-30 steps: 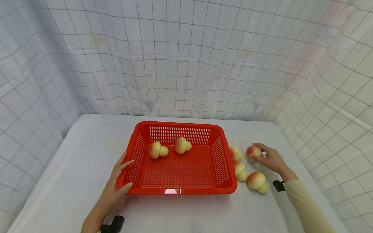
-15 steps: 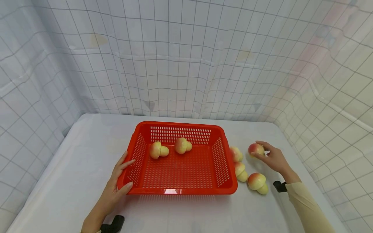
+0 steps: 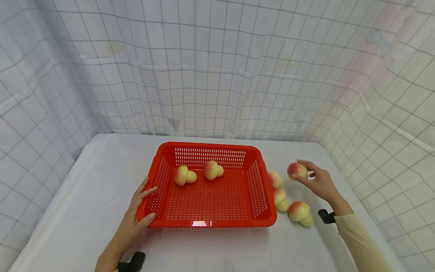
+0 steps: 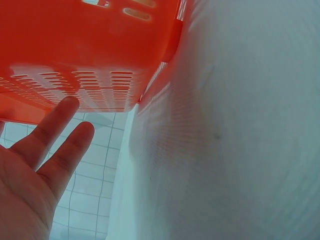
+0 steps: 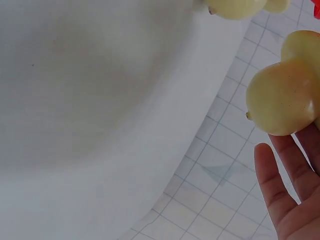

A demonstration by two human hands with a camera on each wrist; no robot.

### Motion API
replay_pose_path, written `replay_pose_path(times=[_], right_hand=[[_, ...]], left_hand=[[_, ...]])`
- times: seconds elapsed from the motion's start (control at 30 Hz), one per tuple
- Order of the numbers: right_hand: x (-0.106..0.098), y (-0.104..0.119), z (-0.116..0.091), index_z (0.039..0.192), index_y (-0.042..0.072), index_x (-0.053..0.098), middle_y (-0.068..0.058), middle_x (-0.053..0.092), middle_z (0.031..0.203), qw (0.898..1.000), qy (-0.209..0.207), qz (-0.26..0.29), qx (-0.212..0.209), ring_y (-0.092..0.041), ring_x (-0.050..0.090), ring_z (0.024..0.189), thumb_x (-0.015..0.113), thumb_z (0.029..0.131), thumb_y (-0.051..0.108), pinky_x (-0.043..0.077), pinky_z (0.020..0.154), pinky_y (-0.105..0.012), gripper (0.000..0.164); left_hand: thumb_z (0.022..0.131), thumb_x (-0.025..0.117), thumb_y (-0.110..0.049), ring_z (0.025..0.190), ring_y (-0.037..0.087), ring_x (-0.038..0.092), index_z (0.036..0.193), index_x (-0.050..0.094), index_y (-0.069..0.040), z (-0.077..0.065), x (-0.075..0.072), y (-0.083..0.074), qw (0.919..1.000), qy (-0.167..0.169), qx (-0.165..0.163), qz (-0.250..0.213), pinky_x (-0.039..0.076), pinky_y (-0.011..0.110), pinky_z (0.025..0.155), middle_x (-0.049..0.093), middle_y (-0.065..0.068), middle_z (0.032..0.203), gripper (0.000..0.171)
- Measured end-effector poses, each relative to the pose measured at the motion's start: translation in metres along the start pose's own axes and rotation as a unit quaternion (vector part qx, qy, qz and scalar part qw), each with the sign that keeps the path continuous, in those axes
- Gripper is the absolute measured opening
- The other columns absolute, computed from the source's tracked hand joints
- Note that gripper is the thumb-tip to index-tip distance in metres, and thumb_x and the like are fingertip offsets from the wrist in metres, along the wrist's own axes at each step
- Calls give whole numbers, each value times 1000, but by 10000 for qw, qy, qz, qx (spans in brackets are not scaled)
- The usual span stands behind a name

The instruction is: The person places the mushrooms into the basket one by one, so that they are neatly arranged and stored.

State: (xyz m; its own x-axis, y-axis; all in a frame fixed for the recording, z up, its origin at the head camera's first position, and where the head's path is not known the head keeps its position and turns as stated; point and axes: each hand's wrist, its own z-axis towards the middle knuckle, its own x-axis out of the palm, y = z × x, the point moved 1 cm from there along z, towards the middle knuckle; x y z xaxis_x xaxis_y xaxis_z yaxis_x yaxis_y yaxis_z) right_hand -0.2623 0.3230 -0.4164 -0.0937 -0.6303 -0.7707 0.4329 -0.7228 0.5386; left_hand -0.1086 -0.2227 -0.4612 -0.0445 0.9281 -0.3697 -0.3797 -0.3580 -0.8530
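Observation:
My left hand (image 3: pixel 132 219) holds the near-left corner of a red plastic basket (image 3: pixel 210 223), thumb over the rim. In the left wrist view, two straight fingers (image 4: pixel 67 155) show beside the basket wall (image 4: pixel 75 45). Two mushroom-shaped pieces with red-yellow caps, one at left (image 3: pixel 183 175) and one at right (image 3: pixel 212 170), lie inside. My right hand (image 3: pixel 319 183) pinches a similar mushroom-shaped piece (image 3: pixel 295 171) between thumb and fingers, seemingly raised off the table. The right wrist view shows this piece (image 5: pixel 282 97) from its yellow side, above the fingertips.
Right of the basket lie more mushroom-shaped pieces: one (image 3: pixel 276 180) and another (image 3: pixel 281 201) against its wall, a third (image 3: pixel 300 213) nearer me. The white-covered table (image 3: pixel 78 196) is bounded by gridded white curtains (image 3: pixel 204 75) at the back and sides.
My right hand has lifted its mushroom-shaped piece slightly, with a small shift rightward and back left. The left hand and basket have stayed in place.

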Motion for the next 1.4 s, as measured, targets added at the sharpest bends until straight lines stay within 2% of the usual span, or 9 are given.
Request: replay_pose_path(times=[0.13,0.33,0.6,0.8,1.03,1.4], right_hand=[[-1,12,2,133,16,55,-3,60,124,9999,2,-6,-110,-9,52,97,73,84,28,43,78,-30,53],[1,28,4,132,17,56,-1,61,123,9991,-130,103,-392,-7,54,97,76,82,23,43,77,-28,54],[4,48,6,132,16,56,0,61,124,9960,-224,230,-832,-4,52,103,78,80,15,44,76,-32,57],[5,69,7,130,9,56,-6,62,122,9924,-269,360,-1143,-11,54,102,80,74,4,44,76,-32,60],[-3,119,1,125,-2,57,-15,63,117,9905,-176,404,-1300,-21,56,100,78,74,-2,46,76,-34,55],[-1,142,-1,123,-4,57,-15,63,118,9845,-54,573,-1654,-22,57,102,79,71,-3,44,79,-25,57]], left_hand=[[84,57,-5,139,11,12,144,37,-10,0,0,2,10000,-11,16,21,37,20,91,6,-2,158,63],[84,56,-5,139,11,12,144,37,-11,0,-1,1,10000,3,56,79,35,19,91,6,-1,158,63],[84,57,-5,138,11,13,144,37,-11,0,-1,0,10000,0,78,34,37,20,90,6,-1,158,64],[84,57,-5,138,11,13,144,37,-11,0,0,0,10000,-6,66,15,38,20,90,7,-2,158,64],[83,58,-5,138,11,14,144,37,-10,0,0,1,10000,-23,28,11,39,20,89,7,-2,157,65],[82,58,-5,137,10,14,144,37,-10,0,0,0,10000,-14,38,-15,41,22,88,7,-2,157,65]])
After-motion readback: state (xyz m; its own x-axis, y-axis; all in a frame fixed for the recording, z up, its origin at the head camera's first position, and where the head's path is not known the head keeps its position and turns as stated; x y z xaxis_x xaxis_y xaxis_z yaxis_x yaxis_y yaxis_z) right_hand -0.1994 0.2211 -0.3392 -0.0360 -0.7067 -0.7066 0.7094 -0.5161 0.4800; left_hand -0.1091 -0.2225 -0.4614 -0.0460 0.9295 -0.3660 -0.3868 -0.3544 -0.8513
